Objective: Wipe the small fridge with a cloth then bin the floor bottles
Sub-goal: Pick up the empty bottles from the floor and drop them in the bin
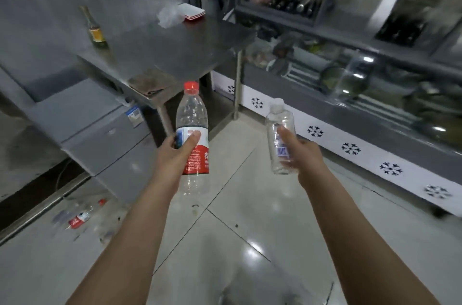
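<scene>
My left hand (175, 154) grips an empty clear bottle with a red cap and a red-and-white label (192, 114), held upright over the tiled floor. My right hand (298, 154) grips a smaller clear bottle with a white cap (278, 117), also upright. Another red-labelled bottle (80, 218) lies on the floor at the lower left, blurred. The small grey fridge (100, 124) stands at the left under the steel table. A brownish cloth (150, 82) lies on the table's front corner.
The steel table (175, 49) carries a glass bottle with a yellow label (95, 29), a crumpled plastic bag (168, 15) and a stack of white trays (193, 12). A glass display chiller (362, 94) runs along the right. Open tiled floor (250, 204) lies ahead.
</scene>
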`<control>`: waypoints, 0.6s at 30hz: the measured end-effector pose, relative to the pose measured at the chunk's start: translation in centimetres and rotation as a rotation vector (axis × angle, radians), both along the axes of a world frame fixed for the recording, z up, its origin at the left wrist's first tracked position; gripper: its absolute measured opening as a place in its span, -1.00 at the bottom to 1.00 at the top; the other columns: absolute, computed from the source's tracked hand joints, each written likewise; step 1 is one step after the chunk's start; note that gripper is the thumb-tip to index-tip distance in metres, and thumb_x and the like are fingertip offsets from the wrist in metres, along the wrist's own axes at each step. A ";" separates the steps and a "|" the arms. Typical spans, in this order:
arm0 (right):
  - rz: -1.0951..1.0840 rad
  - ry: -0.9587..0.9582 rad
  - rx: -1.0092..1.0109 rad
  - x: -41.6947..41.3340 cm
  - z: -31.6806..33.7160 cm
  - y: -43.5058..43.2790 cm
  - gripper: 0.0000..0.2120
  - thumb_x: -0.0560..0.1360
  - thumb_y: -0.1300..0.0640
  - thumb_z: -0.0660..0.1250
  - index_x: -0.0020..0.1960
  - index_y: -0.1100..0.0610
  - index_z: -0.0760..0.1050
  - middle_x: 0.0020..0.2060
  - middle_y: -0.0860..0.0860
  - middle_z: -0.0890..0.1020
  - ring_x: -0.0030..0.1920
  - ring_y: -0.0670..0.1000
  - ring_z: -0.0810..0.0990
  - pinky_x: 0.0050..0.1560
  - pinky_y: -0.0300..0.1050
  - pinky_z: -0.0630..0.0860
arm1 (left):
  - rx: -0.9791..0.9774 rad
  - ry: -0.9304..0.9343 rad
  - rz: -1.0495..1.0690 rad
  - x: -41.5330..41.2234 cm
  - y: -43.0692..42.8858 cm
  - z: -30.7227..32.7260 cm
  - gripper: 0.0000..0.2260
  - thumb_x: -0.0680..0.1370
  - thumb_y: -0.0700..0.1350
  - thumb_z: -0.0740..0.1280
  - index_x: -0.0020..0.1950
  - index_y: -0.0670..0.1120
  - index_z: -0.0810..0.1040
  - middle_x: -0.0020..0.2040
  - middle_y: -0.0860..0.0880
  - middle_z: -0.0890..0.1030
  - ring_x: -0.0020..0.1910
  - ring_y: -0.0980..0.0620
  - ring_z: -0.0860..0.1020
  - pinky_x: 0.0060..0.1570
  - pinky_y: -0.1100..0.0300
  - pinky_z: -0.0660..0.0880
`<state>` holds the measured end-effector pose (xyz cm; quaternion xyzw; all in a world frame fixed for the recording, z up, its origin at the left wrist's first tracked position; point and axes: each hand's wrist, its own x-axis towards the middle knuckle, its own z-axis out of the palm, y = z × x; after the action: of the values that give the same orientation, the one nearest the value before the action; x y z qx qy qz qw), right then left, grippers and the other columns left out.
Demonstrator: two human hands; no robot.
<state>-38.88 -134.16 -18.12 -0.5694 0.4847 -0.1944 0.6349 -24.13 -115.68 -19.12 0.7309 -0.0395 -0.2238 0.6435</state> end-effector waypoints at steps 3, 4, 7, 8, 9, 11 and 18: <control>-0.115 -0.023 -0.016 -5.2 0.9 -1.0 -0.62 0.40 -0.13 0.40 -0.08 0.21 0.56 -0.26 0.08 0.63 -0.24 0.07 0.60 -0.30 -0.18 0.52 | -0.001 -0.019 -0.115 -2.9 -3.0 0.9 -0.64 0.43 0.09 0.41 0.14 -0.03 0.46 -0.02 -0.06 0.61 -0.15 0.00 0.62 -0.25 0.18 0.52; -0.159 -0.030 -0.019 -7.0 1.2 -1.3 -0.61 0.40 -0.13 0.41 -0.07 0.22 0.56 -0.27 0.07 0.63 -0.26 0.06 0.59 -0.31 -0.18 0.51 | 0.002 -0.031 -0.160 -4.2 -3.9 1.3 -0.69 0.44 0.09 0.40 0.10 0.00 0.46 -0.06 -0.03 0.60 -0.17 0.02 0.61 -0.28 0.20 0.49; -0.278 -0.052 -0.032 -13.3 1.9 -1.9 -0.66 0.41 -0.10 0.41 -0.13 0.20 0.53 -0.31 0.04 0.60 -0.30 0.01 0.56 -0.32 -0.18 0.50 | -0.005 -0.053 -0.302 -9.1 -6.7 2.5 -0.72 0.46 0.08 0.38 0.09 0.01 0.45 -0.09 -0.02 0.60 -0.17 0.02 0.60 -0.30 0.21 0.49; -0.313 -0.056 -0.038 -15.6 2.1 -2.1 -0.66 0.42 -0.10 0.40 -0.13 0.21 0.53 -0.32 0.04 0.59 -0.31 0.00 0.56 -0.34 -0.19 0.49 | -0.011 -0.063 -0.341 -10.9 -7.6 2.8 -0.72 0.46 0.06 0.39 0.10 0.00 0.47 -0.10 -0.02 0.60 -0.19 0.02 0.60 -0.31 0.21 0.49; -0.349 -0.055 -0.047 -18.1 2.3 -2.1 -0.65 0.42 -0.10 0.40 -0.13 0.22 0.53 -0.32 0.04 0.59 -0.31 0.00 0.56 -0.34 -0.18 0.47 | -0.018 -0.069 -0.378 -12.9 -8.4 3.1 -0.73 0.46 0.04 0.39 0.09 -0.02 0.48 -0.12 -0.03 0.61 -0.23 0.03 0.60 -0.33 0.22 0.48; -0.416 -0.057 -0.063 -23.5 2.5 -2.0 -0.63 0.42 -0.11 0.40 -0.13 0.23 0.52 -0.31 0.05 0.58 -0.29 0.03 0.56 -0.33 -0.16 0.48 | -0.037 -0.060 -0.449 -17.3 -9.9 3.4 -0.74 0.47 0.02 0.40 0.08 -0.05 0.50 -0.15 -0.03 0.61 -0.28 0.04 0.59 -0.35 0.23 0.47; -0.671 -0.064 -0.083 -44.8 2.5 1.8 -0.68 0.42 -0.10 0.40 -0.19 0.17 0.50 -0.24 0.08 0.60 -0.21 0.06 0.58 -0.20 -0.11 0.53 | -0.047 0.000 -0.751 -36.2 -12.4 3.1 -0.72 0.46 0.03 0.40 0.08 -0.07 0.53 -0.15 -0.05 0.64 -0.30 0.02 0.62 -0.39 0.25 0.50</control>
<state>-83.69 -132.40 -15.62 -0.3971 0.6166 -0.4299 0.5265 -60.37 -128.09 -15.98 0.6505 -0.3100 -0.4431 0.5333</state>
